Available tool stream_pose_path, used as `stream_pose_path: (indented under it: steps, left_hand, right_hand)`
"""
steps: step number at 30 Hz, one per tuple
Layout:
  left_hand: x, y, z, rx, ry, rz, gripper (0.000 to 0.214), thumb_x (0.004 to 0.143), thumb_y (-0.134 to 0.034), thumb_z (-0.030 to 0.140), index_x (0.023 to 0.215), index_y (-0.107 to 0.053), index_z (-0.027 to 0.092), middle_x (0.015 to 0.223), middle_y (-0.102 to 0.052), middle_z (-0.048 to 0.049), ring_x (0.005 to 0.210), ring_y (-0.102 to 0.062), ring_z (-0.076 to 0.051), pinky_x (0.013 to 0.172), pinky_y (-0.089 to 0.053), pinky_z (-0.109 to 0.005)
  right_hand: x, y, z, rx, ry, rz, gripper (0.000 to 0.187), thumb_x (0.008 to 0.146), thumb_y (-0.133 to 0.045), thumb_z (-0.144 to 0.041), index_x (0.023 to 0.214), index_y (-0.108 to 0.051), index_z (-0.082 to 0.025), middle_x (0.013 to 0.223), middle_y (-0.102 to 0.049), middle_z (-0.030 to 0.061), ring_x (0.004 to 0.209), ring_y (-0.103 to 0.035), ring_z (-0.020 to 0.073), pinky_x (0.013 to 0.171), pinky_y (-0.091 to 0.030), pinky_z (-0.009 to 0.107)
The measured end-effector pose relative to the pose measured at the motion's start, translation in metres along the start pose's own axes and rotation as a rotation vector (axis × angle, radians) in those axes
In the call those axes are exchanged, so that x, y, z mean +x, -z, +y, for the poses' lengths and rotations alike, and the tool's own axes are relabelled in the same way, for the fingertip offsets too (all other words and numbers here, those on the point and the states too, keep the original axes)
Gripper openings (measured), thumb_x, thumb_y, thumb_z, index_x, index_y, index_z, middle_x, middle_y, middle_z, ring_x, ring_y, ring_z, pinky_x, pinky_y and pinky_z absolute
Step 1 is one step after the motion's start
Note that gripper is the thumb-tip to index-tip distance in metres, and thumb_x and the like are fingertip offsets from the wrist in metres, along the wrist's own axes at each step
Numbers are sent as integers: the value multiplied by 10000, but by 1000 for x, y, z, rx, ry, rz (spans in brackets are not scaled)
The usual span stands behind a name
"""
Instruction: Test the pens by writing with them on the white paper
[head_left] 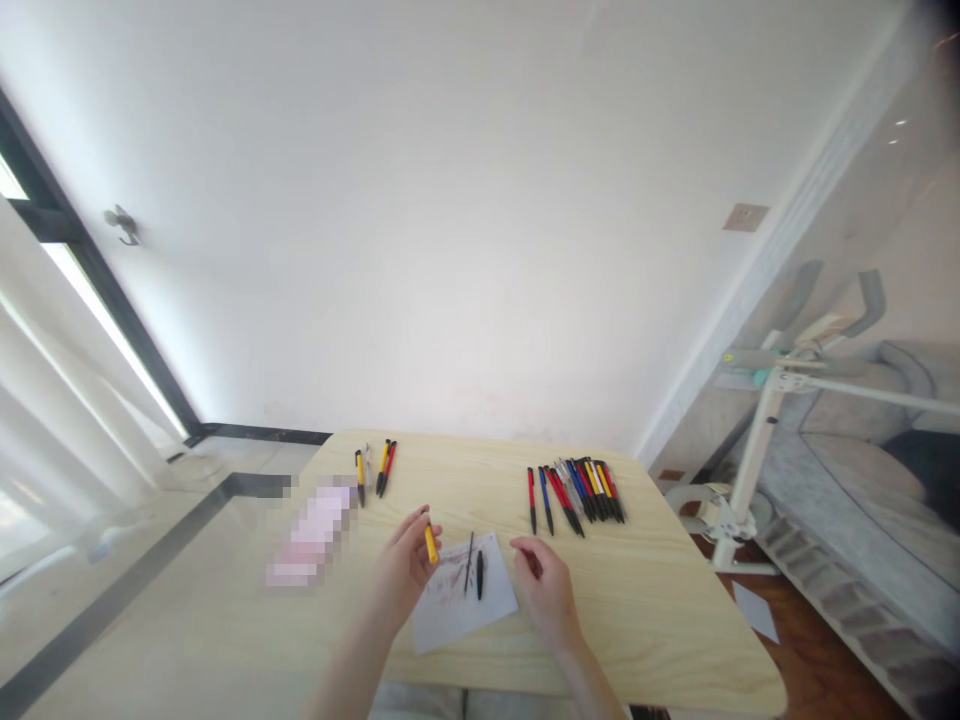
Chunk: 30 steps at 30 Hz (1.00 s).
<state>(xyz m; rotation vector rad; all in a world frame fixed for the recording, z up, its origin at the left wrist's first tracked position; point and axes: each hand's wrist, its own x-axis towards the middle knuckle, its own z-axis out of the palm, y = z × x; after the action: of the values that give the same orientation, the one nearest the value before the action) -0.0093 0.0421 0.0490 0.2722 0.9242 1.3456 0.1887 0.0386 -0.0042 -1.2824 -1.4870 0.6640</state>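
Observation:
My left hand (411,553) is closed around a yellow pen barrel (430,544), which points down over the edge of the paper. Beneath it lies a white sheet of paper (457,628) with dark scribbles on it. A thin dark pen refill (469,562) and a black pen grip piece (480,576) rest on the sheet, side by side and apart. To the right of the paper is my right hand (544,580), its fingers curled with thumb and forefinger close together. Whatever may be between them is too small to make out.
Several pens in red, blue, yellow and white (589,490) lie in a row on the right of the wooden table (660,620). A smaller group of pens (385,468) is at the back left. A blurred pink item (311,540) lies at the left. A wall (480,250) stands behind.

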Motion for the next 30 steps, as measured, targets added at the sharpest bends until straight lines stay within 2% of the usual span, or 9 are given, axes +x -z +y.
stream_pose_path:
  steps: [3,5,8,13,16,20,26,30]
  left_hand:
    - [0,2,-7,-286,84,91,122,740,-569,120,855,-542,145,640,-611,-7,498,-590,-66,441,-478,-131]
    - [-2,1,-13,-370,105,103,95,751,-553,102,840,-547,135,675,-625,-21,537,-611,-78,458,-499,-132]
    - [-5,-1,-20,-384,96,116,85,752,-551,91,827,-547,130,734,-646,-39,619,-635,-98,488,-516,-137]
    - [-6,-3,-25,-367,91,138,36,760,-545,102,776,-540,133,739,-654,-50,649,-644,-111,550,-535,-157]
    - [-7,-2,-24,-372,92,127,35,757,-549,105,771,-540,136,743,-655,-53,658,-646,-115,557,-537,-160]
    - [-8,-1,-26,-375,88,116,44,755,-551,104,769,-533,142,755,-657,-58,671,-648,-125,566,-540,-173]
    - [-11,-2,-26,-370,33,122,53,765,-527,84,760,-525,137,765,-661,-82,694,-648,-139,586,-543,-199]
    - [-13,-1,-25,-382,71,108,54,765,-524,80,758,-536,131,758,-659,-74,682,-646,-131,573,-540,-183]
  right_hand:
    - [-5,-7,-12,106,-64,-20,178,775,-501,-301,828,-583,-152,729,-638,68,621,-589,170,557,-482,259]
    - [-8,-14,-27,178,-63,-50,154,788,-503,-296,840,-555,-161,752,-641,63,625,-600,157,565,-491,248]
    - [-8,-23,-55,234,11,-100,126,806,-490,-270,858,-545,-170,807,-648,69,680,-612,151,610,-504,244]
    - [-4,-35,-87,119,189,-122,133,806,-483,-240,861,-594,-191,808,-652,48,687,-605,140,624,-498,234]
    - [-3,-38,-89,76,239,-94,138,802,-482,-237,843,-606,-194,787,-646,44,668,-590,136,617,-490,236]
    - [-4,-40,-85,43,237,-58,126,800,-487,-236,828,-602,-194,756,-636,42,669,-579,143,624,-482,246]
    - [-5,-39,-83,34,254,-78,131,814,-476,-226,836,-601,-193,784,-632,47,708,-578,150,651,-477,257]
    - [-4,-39,-84,47,281,-106,128,814,-485,-223,825,-610,-200,779,-628,44,718,-574,149,647,-477,259]
